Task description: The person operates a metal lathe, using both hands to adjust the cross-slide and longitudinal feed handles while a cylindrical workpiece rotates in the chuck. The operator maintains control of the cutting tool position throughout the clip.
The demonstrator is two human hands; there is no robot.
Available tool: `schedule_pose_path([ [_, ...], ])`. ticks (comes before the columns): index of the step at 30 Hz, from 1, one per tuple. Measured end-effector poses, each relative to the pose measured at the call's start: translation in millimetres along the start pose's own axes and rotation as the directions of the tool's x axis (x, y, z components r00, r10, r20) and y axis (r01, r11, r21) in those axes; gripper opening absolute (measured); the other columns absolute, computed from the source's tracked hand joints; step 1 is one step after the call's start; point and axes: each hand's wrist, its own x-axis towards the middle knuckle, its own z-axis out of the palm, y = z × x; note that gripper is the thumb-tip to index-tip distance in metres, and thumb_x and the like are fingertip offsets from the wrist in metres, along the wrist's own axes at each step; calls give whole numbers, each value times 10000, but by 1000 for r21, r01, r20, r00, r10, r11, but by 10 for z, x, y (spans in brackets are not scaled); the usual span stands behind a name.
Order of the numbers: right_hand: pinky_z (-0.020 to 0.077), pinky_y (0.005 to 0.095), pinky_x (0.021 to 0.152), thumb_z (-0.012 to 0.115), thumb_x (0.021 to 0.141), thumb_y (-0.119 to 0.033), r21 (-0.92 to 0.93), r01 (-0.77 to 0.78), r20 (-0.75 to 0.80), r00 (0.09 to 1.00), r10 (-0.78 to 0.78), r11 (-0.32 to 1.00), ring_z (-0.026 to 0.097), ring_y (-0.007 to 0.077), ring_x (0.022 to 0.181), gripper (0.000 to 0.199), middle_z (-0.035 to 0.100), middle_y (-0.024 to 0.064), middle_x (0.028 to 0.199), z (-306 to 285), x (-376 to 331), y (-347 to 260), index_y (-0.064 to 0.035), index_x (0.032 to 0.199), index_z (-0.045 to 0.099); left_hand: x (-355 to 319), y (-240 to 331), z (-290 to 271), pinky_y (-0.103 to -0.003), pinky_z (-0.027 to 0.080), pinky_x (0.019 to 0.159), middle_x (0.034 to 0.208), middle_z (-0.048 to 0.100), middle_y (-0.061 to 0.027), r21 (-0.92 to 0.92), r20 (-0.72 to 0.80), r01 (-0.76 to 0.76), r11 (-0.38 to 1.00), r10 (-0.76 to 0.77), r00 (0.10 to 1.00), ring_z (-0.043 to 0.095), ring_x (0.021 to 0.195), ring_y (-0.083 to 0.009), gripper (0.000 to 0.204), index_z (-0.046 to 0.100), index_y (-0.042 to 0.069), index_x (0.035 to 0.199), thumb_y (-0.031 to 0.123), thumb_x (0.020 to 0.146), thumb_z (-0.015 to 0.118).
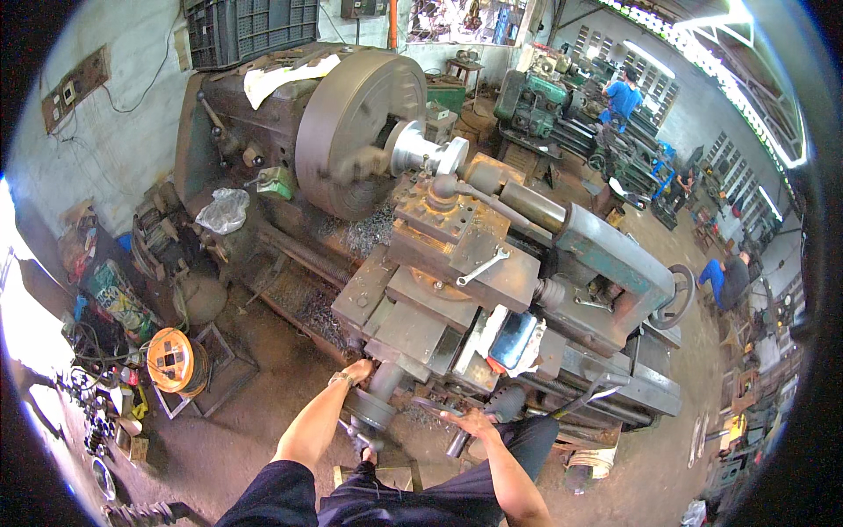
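— What are the hands on?

— Both are down at the front of the lathe carriage (413, 329). The left hand (358, 371) is wrapped round the cross-slide handle (384, 382), a stubby grey cylinder sticking out of the carriage's near edge, fingers closed over its top. The right hand (470, 423) rests on a dark lever (458, 439) just beside it, lower on the apron; the fingers curl over it, though I cannot tell how firmly they clasp.

— And above that?

— A spanner (482, 266) lies loose on the flat top of the carriage, next to the square tool post (448, 220). Beyond the post, a bright metal workpiece (426, 151) juts from the big round chuck (356, 132). Swarf lies heaped beneath the chuck.

— To the right?

— The green tailstock (615, 255), its handwheel (678, 297) facing away. A shiny blue-grey object (514, 340) sits on the bed between carriage and tailstock.

— Further out?

— An orange cable reel (171, 360) on the floor to the left, a crumpled plastic bag (224, 209) against the headstock, and a person in a blue shirt (623, 98) at another lathe, well apart, at the back.
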Motion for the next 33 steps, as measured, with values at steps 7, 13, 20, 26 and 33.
schedule_pose_path([
  [7,472,439,988,497,675,-968,-81,-53,86,995,60,995,624,338,1200,1054,680,215,1231,-2,180,-138,-48,1119,754,8,-207,177,-368,435,638,801,636,-61,-112,-272,-186,976,150,951,560,728,-182,507,639,20,956,470,1024,417],
  [13,497,416,912,562,610,-973,157,-121,-91,987,136,980,693,333,1010,972,745,169,989,18,-7,-24,-58,848,790,-778,37,-47,-337,478,790,986,664,-61,-297,-390,-92,950,-33,920,575,863,-179,560,600,-23,1237,486,1005,569],
  [20,506,464,962,560,711,-906,6,-75,-161,984,74,997,693,359,1081,931,733,226,1088,108,20,-129,-88,1100,770,-2097,529,369,-441,513,961,1155,661,-276,53,-405,-125,991,136,904,652,1130,-382,947,422,8,1420,629,792,764],
  [26,518,386,903,665,700,-845,208,12,-117,993,12,978,691,270,1004,846,747,166,1001,87,45,8,-69,1015,790,-1967,514,279,-480,513,980,1200,631,-336,138,-334,-112,984,153,930,636,1155,-437,1132,400,-15,1435,713,672,810],
  [33,522,383,777,707,777,-726,517,138,-113,989,-92,845,665,209,804,664,711,78,775,175,190,249,-67,827,776,-1989,586,344,-444,533,952,1167,664,-305,141,-442,-127,982,177,879,670,1096,-407,1026,448,-30,1390,633,708,832],
])
